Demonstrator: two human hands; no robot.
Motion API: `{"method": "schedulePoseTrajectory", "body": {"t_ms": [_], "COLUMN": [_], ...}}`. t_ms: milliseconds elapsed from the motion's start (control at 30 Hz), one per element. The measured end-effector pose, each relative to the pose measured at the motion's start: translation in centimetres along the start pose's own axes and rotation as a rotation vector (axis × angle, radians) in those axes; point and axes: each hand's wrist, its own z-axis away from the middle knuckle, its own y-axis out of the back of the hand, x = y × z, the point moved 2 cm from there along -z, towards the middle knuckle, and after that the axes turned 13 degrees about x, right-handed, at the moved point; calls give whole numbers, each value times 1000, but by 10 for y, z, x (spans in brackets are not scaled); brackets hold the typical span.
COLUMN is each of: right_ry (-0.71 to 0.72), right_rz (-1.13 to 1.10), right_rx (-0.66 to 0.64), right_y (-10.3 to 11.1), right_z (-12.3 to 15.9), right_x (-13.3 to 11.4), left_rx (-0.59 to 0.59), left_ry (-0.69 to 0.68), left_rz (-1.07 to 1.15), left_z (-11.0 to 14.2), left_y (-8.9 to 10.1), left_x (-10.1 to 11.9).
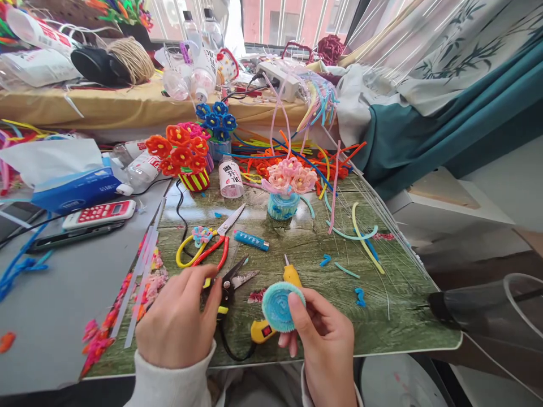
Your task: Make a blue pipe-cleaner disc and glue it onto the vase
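Observation:
Between the thumb and fingers of my right hand (pixel 326 339) is a round turquoise coil of fuzzy pipe cleaner (pixel 278 308), its coiled face turned up toward me. My left hand (pixel 178 319) has thumb and forefinger closed around the yellow-and-black handles of a pair of snips (pixel 228 289); the blades are spread and point right. A yellow glue gun (pixel 292 276) lies partly hidden behind the coil, nozzle pointing away. Scissors (pixel 231 220) with yellow and red handles and a blue lighter (pixel 251 240) lie beyond the snips.
Pipe-cleaner flower pots in orange (pixel 180 150), blue (pixel 218 124) and pink (pixel 291 178) stand at the back beside a bottle (pixel 231 178). Loose pipe cleaners (pixel 367 240) and blue scraps (pixel 360 297) lie right. Tissues (pixel 76 181) and a remote (pixel 99 215) are left.

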Motion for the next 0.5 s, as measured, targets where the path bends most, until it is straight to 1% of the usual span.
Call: {"method": "schedulePoseTrajectory", "body": {"t_ms": [67,133,200,333,500], "right_ry": [2,27,68,178,346], "right_rz": [2,29,54,88,164], "right_rx": [-3,0,4,16,13], "right_y": [0,0,0,0,1], "right_z": [0,1,2,5,4], "right_x": [0,0,0,0,4], "left_rx": [36,51,38,50,63], "left_ry": [-29,-59,-86,-169,-275], "left_rz": [216,439,530,491,421], "left_z": [-4,-6,-7,-5,-3], "left_y": [4,8,12,15,13], "left_x": [5,16,27,40,40]}}
